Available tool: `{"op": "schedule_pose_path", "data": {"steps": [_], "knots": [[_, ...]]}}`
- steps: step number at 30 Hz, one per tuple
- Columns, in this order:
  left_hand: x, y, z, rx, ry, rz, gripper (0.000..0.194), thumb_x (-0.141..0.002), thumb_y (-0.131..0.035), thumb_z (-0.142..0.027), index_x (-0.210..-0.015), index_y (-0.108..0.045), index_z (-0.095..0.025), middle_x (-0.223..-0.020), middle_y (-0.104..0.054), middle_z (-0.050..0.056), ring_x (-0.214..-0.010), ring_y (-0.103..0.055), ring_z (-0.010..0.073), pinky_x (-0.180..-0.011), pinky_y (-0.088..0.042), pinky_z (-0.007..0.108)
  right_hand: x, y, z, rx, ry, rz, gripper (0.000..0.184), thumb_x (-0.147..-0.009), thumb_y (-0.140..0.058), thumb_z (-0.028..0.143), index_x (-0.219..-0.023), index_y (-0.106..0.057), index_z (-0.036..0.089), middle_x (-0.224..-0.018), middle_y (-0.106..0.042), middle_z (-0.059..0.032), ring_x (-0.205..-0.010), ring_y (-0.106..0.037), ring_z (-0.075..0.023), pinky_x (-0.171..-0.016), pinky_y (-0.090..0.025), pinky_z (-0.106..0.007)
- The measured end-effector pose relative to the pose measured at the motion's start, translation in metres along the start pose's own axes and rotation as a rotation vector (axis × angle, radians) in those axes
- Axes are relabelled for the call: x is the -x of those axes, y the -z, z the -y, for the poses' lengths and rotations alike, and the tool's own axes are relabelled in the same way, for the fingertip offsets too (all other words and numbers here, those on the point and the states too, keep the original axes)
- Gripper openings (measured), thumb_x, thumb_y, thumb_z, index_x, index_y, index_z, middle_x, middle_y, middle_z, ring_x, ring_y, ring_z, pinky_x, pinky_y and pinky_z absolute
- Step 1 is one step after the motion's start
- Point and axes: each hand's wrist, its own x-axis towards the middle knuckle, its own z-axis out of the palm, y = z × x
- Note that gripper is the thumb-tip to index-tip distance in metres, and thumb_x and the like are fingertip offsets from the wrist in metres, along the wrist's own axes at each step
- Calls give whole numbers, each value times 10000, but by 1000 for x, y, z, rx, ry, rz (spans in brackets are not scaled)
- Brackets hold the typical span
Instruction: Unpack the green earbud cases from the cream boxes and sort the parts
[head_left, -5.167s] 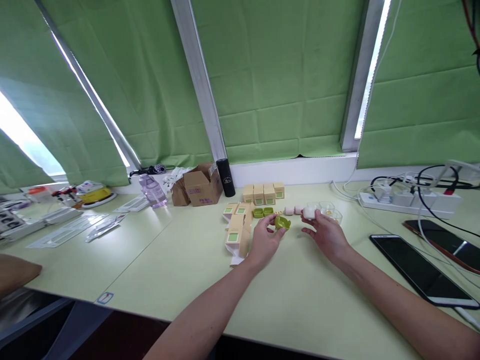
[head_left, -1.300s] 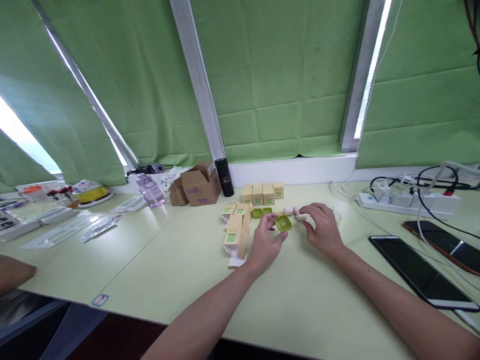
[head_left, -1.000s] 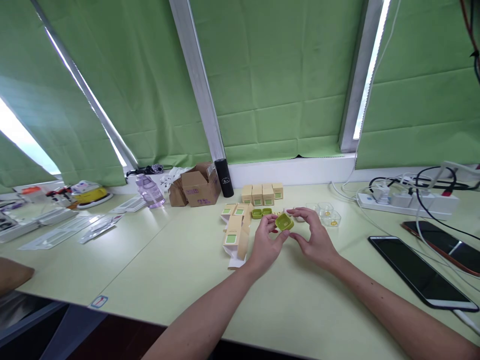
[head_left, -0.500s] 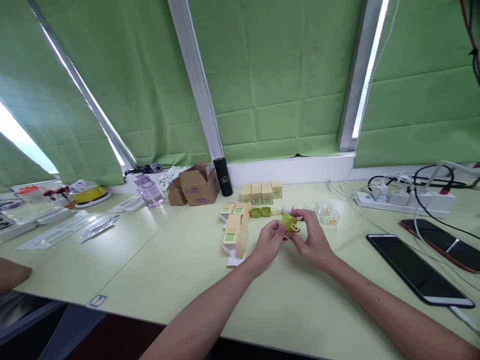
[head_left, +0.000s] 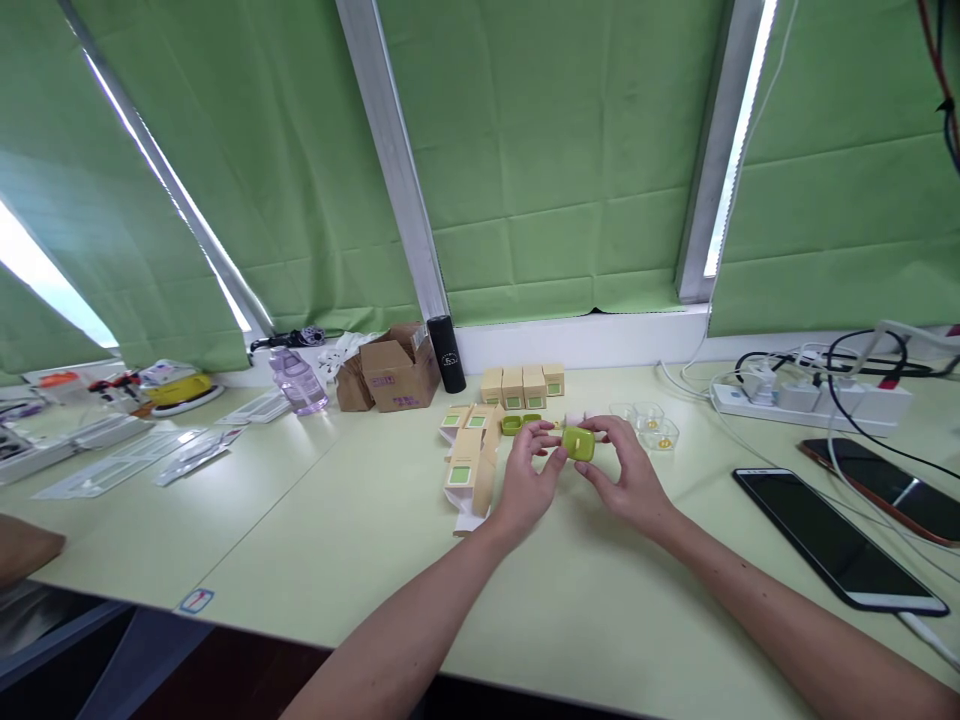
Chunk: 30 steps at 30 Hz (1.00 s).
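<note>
A small olive-green square case (head_left: 578, 443) with rounded corners is held above the table between my two hands. My left hand (head_left: 527, 478) has its thumb and fingertips at the case's left edge. On the opposite side my right hand (head_left: 628, 475) pinches the case with thumb and fingers. Behind my left fingers sits another green case part (head_left: 511, 425), partly covered. Opened beige cartons (head_left: 471, 465) with green panels lie left of my hands. Clear plastic cases (head_left: 660, 436) with small yellow bits stand beyond my right hand.
Closed beige boxes (head_left: 523, 387) line up at the back. A brown cardboard box (head_left: 400, 370), a black cylinder (head_left: 447, 355) and a purple bottle (head_left: 298, 382) stand further left. Phones (head_left: 836, 540) and a cabled power strip (head_left: 814, 400) lie right. Someone's arm (head_left: 26, 550) shows at far left.
The green case has turned in my hands, so its flat square face now shows and the pale yellow loop seen on it earlier is out of sight. My left fingers have shifted back slightly.
</note>
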Motion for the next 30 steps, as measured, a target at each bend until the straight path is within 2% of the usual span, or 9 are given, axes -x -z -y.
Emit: {"op": "schedule_pose_path", "data": {"steps": [8, 13, 17, 21, 30], "knots": [[5, 3, -9, -222, -66, -34, 296, -940, -672, -319, -1229, -621, -279, -1326, -500, 98, -1319, -486, 255, -1134, -397, 453, -1, 1, 0, -7, -7, 18, 381, -903, -637, 334, -1271, -545, 293, -1282, -605, -100, -1215, -555, -316, -978, -508, -516], [6, 3, -9, -299, -138, -12, 263, -948, -644, -253, -1208, -619, -286, -1274, -571, 78, -1330, -423, 260, -1124, -389, 445, 0, 0, 1, -42, -30, 48, 404, -905, -636, 309, -1299, -548, 293, -1312, -617, -91, -1222, -580, -301, -1000, -507, -510], [7, 3, -10, -349, -188, 1, 223, -945, -634, -210, -1156, -639, -284, -1240, -606, 59, -1292, -435, 256, -1113, -387, 439, 1, 0, 3, -77, -58, 59, 403, -906, -635, 293, -1301, -557, 285, -1308, -644, -84, -1189, -616, -290, -994, -520, -502], [7, 3, -11, -364, -214, -13, 171, -951, -638, -237, -1117, -657, -271, -1191, -620, 65, -1252, -465, 263, -1081, -410, 443, 1, 0, 5, -101, -92, 76, 381, -899, -649, 290, -1272, -571, 273, -1258, -678, -82, -1103, -657, -277, -968, -542, -495], [6, 4, -12, -368, -227, -16, 120, -930, -655, -249, -1048, -673, -259, -1094, -655, 62, -1190, -491, 280, -1013, -444, 447, 2, -1, 2, -95, -75, 61, 381, -885, -659, 281, -1257, -579, 271, -1231, -687, -82, -1059, -678, -273, -937, -579, -481]]}}
